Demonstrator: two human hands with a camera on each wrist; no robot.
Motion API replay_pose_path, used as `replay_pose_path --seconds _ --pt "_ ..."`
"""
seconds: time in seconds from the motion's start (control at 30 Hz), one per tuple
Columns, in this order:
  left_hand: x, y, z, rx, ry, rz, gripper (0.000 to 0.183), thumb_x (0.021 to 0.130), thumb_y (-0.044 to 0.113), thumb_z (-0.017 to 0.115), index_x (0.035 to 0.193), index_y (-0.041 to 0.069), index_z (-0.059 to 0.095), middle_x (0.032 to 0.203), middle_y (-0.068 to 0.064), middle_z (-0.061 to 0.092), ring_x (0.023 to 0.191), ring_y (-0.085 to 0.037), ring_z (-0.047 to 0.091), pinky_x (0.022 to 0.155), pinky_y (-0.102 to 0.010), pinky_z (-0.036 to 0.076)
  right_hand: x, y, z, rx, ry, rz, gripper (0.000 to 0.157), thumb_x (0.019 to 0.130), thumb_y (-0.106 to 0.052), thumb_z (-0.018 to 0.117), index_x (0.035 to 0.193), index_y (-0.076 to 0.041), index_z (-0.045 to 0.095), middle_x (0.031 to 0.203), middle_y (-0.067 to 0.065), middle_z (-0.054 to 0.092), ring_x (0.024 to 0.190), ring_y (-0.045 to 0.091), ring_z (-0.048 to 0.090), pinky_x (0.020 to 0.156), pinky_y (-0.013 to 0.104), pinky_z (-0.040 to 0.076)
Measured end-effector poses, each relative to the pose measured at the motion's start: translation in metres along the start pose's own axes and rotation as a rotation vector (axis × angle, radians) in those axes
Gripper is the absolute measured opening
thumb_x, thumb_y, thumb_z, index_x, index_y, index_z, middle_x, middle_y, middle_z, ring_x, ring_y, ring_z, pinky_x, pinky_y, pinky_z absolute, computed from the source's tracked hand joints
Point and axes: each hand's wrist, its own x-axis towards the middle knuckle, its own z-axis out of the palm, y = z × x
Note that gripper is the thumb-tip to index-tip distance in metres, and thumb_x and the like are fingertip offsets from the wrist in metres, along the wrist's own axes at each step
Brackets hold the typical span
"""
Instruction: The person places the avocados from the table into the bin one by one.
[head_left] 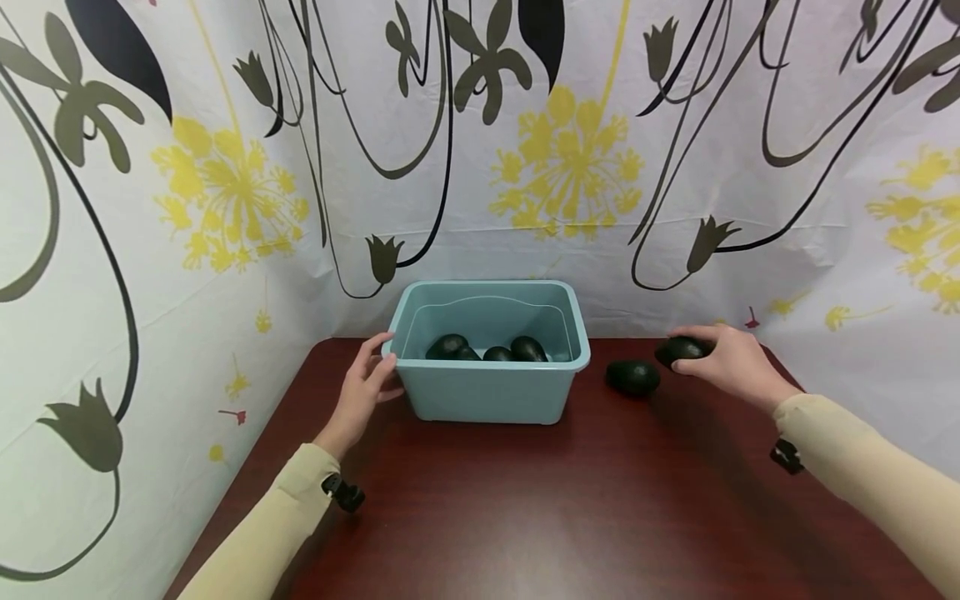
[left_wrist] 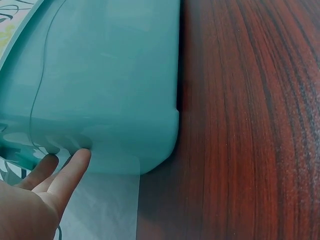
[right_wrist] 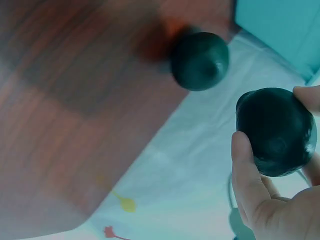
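A light blue plastic bin (head_left: 487, 392) stands toward the back of the table, with several dark green avocados (head_left: 528, 348) in it. At the bin's left side is my left hand (head_left: 358, 396), its fingertips touching the rim near the front corner. The left wrist view shows fingers (left_wrist: 72, 172) against the bin's outer wall. To the right of the bin, my right hand (head_left: 727, 367) grips a dark avocado (right_wrist: 277, 132) between thumb and fingers. Another avocado (head_left: 632, 378) lies on the table between that hand and the bin.
The dark red wood-grain table (head_left: 510, 508) extends in front of the bin. Behind and to the sides hangs a white cloth (head_left: 465, 200) printed with flowers and stems, close to the table's back edge. Small black devices (head_left: 343, 492) are worn on both wrists.
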Motion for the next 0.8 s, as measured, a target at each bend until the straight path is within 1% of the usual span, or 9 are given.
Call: replay_pose_path --seconds 0.07,0.13,0.23,0.33,0.4,0.57,0.8 --pt "0.0 0.0 0.0 -0.001 0.0 0.0 0.053 0.106 0.032 0.054 0.154 0.022 0.036 0.146 -0.028 0.039 0.125 -0.042 0.052 0.089 -0.059 0.051 0.002 -0.005 -0.004 -0.001 0.007 -0.005 0.051 0.085 -0.042 0.081 0.132 -0.029 0.067 0.132 0.017 0.06 0.111 0.032 0.054 0.077 0.046 0.045" --pt "0.0 0.0 0.0 -0.004 0.001 -0.002 0.053 0.105 0.034 0.055 0.154 0.023 0.037 0.147 -0.028 0.039 0.125 -0.042 0.052 0.09 -0.059 0.051 0.004 -0.01 -0.008 -0.004 0.018 -0.007 0.052 0.084 -0.044 0.081 0.132 -0.031 0.066 0.132 0.016 0.06 0.112 0.032 0.054 0.079 0.047 0.045" --pt "0.0 0.0 0.0 -0.006 0.002 -0.004 0.054 0.105 0.035 0.056 0.154 0.024 0.037 0.147 -0.028 0.039 0.125 -0.041 0.052 0.089 -0.058 0.051 0.007 -0.018 -0.013 -0.005 0.037 -0.015 0.052 0.084 -0.045 0.081 0.132 -0.032 0.066 0.132 0.016 0.06 0.111 0.033 0.055 0.078 0.047 0.044" --pt "0.0 0.0 -0.001 -0.009 0.003 -0.004 0.053 0.105 0.035 0.056 0.154 0.024 0.037 0.147 -0.028 0.039 0.125 -0.041 0.053 0.089 -0.058 0.051 0.009 -0.026 -0.018 -0.001 0.065 -0.033 0.052 0.083 -0.045 0.082 0.132 -0.033 0.066 0.131 0.016 0.061 0.105 0.033 0.058 0.074 0.045 0.044" --pt "0.0 0.0 0.0 -0.011 0.003 0.0 0.053 0.105 0.033 0.055 0.154 0.024 0.037 0.147 -0.028 0.039 0.125 -0.041 0.053 0.09 -0.059 0.05 0.01 -0.031 -0.021 0.004 0.074 -0.044 0.052 0.084 -0.046 0.081 0.132 -0.034 0.066 0.132 0.015 0.061 0.106 0.034 0.059 0.074 0.045 0.044" --pt "0.0 0.0 0.0 -0.011 0.0 0.006 0.054 0.105 0.034 0.056 0.154 0.023 0.037 0.147 -0.028 0.039 0.126 -0.042 0.052 0.091 -0.061 0.049 0.009 -0.045 -0.027 0.012 0.077 -0.064 0.052 0.085 -0.047 0.08 0.133 -0.036 0.064 0.135 0.008 0.06 0.111 0.035 0.06 0.079 0.048 0.046" --pt "-0.001 -0.001 0.0 -0.01 -0.005 0.009 0.056 0.104 0.037 0.056 0.155 0.022 0.036 0.148 -0.028 0.038 0.126 -0.041 0.052 0.09 -0.059 0.051 0.008 -0.065 -0.032 0.03 0.071 -0.086 0.051 0.085 -0.049 0.079 0.132 -0.04 0.064 0.136 0.001 0.06 0.115 0.029 0.058 0.083 0.047 0.045"
